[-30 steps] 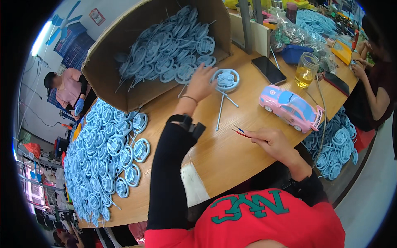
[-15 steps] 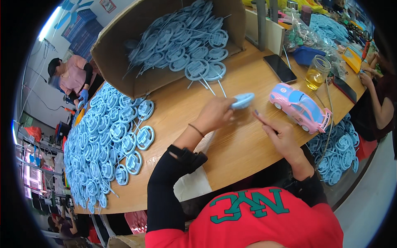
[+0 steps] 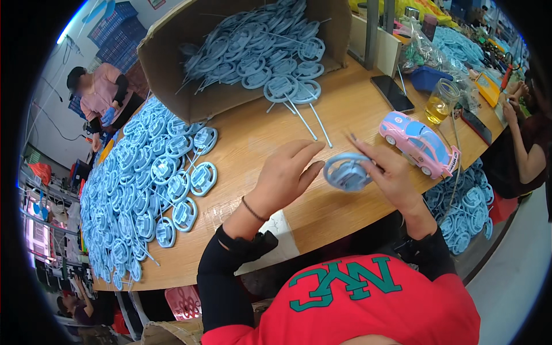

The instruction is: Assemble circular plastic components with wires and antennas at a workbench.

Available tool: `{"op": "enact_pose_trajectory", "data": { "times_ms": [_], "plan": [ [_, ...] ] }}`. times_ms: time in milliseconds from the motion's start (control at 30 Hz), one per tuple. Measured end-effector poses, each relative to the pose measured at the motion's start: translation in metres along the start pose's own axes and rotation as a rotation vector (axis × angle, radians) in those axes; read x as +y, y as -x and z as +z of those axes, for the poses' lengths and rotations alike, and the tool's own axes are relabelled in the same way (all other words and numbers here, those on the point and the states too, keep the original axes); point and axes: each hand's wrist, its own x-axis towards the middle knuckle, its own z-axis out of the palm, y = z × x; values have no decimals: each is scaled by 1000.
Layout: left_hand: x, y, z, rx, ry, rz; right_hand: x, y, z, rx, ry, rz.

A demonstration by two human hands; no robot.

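Note:
A light-blue plastic toy steering wheel (image 3: 348,174), slightly blurred, is held up over the table between my hands. My right hand (image 3: 395,172) grips its right edge with the thumb. Out of the same hand's fingers points a thin brownish stick-like tool (image 3: 352,137), too smeared to name. To the left of the wheel, my left hand (image 3: 286,175) has thumb and fingers apart, with nothing visible between them. Beyond my hands, two similar wheels with long thin rods (image 3: 282,88) lie at the mouth of a cardboard box (image 3: 167,75).
A large heap of blue wheels (image 3: 138,184) covers the table's left side. On the right are a pink toy car (image 3: 418,144), a black phone (image 3: 392,94) and a jar of yellow liquid (image 3: 440,103). Co-workers sit right and stand far left.
The steering wheel has passed from my left hand to my right. My left hand has opened and drawn slightly nearer me. My right hand keeps the thin tool.

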Motion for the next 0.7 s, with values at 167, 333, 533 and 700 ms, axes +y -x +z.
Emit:
{"op": "enact_pose_trajectory", "data": {
  "times_ms": [167,333,533,700],
  "plan": [
    [11,19,-4,-359,356,-512,2,-4,-7,185,-148,103],
    [-4,51,59,-55,1140,-681,-10,-10,16,214,-489,187],
    [-22,54,56,235,1305,-853,-3,-4,15,122,20,-82],
    [-36,62,52,216,1259,-913,-14,3,15,-180,337,-119]
  ]
}}
